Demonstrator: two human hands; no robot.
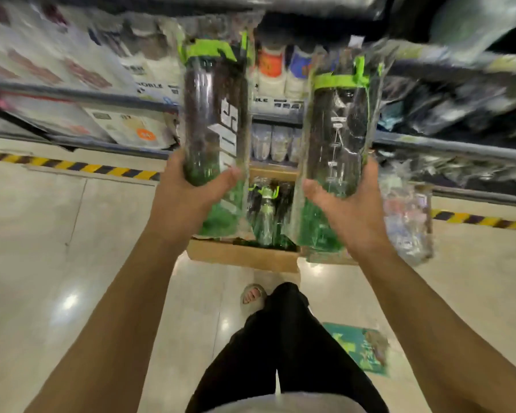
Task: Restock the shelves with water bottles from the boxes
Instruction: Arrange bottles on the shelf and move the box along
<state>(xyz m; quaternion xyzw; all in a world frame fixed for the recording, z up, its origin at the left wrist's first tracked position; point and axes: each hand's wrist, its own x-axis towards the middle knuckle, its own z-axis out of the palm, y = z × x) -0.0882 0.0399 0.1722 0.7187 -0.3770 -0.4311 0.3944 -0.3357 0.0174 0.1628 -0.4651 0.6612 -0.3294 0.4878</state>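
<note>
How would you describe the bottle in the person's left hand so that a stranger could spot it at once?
Start at the shelving ahead; two plastic-wrapped dark bottles with green lids are held up before it, above an open cardboard box. The left bottle, in the left hand, bears big white block letters; the right bottle shows only a thin measuring scale.

both hands (188,201) (347,210) grip wrapped green bottles (213,114) (340,132) above an open box (245,254).

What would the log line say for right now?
left hand: holds left bottle | right hand: holds right bottle | box: spare bottles inside
</note>
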